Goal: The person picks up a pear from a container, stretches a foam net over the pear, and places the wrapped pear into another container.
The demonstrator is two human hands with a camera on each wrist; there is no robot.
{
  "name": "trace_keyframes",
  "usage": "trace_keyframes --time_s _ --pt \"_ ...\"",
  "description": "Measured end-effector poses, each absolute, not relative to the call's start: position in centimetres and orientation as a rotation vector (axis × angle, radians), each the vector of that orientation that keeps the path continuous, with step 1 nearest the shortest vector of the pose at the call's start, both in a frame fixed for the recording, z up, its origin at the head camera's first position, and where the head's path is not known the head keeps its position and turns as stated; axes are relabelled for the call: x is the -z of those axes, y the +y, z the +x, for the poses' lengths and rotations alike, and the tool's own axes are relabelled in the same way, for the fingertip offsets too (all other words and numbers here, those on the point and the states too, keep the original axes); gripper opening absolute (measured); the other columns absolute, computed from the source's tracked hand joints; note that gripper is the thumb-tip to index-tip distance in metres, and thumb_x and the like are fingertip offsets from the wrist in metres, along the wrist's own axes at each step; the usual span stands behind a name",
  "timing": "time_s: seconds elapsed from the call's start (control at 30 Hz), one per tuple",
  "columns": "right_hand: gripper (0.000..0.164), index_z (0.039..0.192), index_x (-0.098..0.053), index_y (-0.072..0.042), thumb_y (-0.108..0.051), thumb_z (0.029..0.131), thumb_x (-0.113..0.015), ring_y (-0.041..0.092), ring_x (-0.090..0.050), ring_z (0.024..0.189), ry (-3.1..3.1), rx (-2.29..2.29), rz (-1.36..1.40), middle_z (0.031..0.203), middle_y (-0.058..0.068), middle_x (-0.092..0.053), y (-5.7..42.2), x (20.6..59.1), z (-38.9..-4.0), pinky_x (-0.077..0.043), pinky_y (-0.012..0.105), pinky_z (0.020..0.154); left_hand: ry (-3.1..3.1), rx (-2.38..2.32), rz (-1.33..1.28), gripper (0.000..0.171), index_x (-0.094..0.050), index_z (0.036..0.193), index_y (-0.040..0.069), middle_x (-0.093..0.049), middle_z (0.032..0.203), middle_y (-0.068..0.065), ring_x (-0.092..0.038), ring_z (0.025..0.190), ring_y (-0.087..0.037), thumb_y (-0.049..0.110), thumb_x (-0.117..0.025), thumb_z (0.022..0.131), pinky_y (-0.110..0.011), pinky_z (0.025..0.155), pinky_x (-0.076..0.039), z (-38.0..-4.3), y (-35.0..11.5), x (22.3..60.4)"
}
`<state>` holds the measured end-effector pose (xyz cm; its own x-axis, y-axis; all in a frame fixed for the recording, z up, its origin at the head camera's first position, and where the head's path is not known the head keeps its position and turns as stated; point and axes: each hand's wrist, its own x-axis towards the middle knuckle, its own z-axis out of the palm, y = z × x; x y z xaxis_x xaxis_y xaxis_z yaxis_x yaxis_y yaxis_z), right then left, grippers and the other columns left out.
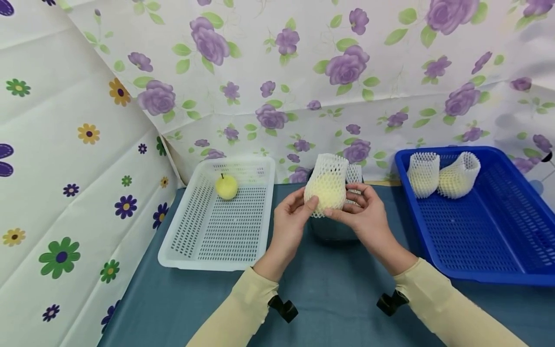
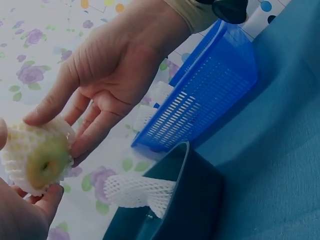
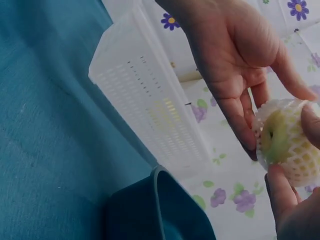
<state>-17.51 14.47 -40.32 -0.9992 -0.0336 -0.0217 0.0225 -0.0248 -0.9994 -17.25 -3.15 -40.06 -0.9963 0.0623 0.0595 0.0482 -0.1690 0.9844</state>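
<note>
A yellow-green pear (image 2: 54, 161) sits inside a white foam net (image 1: 333, 166), its lower end bare at the net's opening in the left wrist view. My left hand (image 1: 289, 219) grips the netted pear from the left, thumb across its front. On the other side my right hand (image 1: 368, 217) holds it, with the thumb near its lower edge and fingers along the side. The net's upper part stands up above the fruit. Both hands hold the pear over a dark teal bin (image 1: 334, 233), where another foam net (image 2: 137, 192) pokes out over the rim.
To the left, a white basket (image 1: 217, 264) contains one bare yellow pear (image 1: 227, 186). A blue basket (image 1: 477, 241) at the right holds two netted pears (image 1: 423, 176) near its back left corner. Blue-green cloth (image 1: 173, 308) covers the table; a flowered sheet (image 1: 243, 77) hangs behind.
</note>
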Motion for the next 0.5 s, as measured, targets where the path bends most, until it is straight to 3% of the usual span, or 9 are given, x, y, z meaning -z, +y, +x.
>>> trace_keyframes --time_s 0.13,0.27,0.37,0.5 --pt "0.088 0.139 -0.038 -0.021 -0.028 0.065 -0.085 0.01 -0.064 0.101 2.253 2.147 -0.013 0.126 0.008 -0.058 14.28 40.32 -17.65 -0.056 0.024 0.077 1.966 -2.403 0.167 0.053 -0.055 0.129 0.014 -0.062 0.122 -0.01 -0.062 0.109 -0.021 0.03 -0.072 0.082 -0.027 0.087 -0.053 -17.19 -2.98 39.89" --pt "0.092 0.142 -0.037 -0.021 -0.033 0.065 -0.085 0.012 -0.062 0.104 2.306 2.077 -0.029 0.126 0.009 -0.06 14.28 40.24 -17.59 -0.056 0.023 0.077 1.941 -2.386 0.152 0.052 -0.055 0.129 0.012 -0.063 0.121 -0.012 -0.064 0.107 -0.02 0.027 -0.072 0.082 -0.027 0.086 -0.054 -17.24 -3.14 39.99" --pt "0.084 0.141 -0.038 -0.022 -0.033 0.07 -0.082 0.015 -0.061 0.106 2.284 2.078 -0.074 0.126 0.008 -0.06 14.48 40.22 -17.58 -0.055 0.023 0.078 1.903 -2.391 0.116 0.051 -0.053 0.129 0.013 -0.065 0.117 -0.013 -0.065 0.102 -0.018 0.03 -0.07 0.084 -0.031 0.087 -0.054 -17.41 -3.4 40.11" --pt "0.062 0.139 -0.04 -0.018 -0.032 0.086 -0.068 0.014 -0.062 0.104 2.166 2.151 -0.192 0.123 0.007 -0.06 14.88 40.07 -17.73 -0.056 0.029 0.081 1.796 -2.452 0.093 0.051 -0.049 0.126 0.01 -0.068 0.108 -0.012 -0.067 0.093 -0.016 0.036 -0.067 0.086 -0.034 0.087 -0.054 -17.74 -3.8 40.31"
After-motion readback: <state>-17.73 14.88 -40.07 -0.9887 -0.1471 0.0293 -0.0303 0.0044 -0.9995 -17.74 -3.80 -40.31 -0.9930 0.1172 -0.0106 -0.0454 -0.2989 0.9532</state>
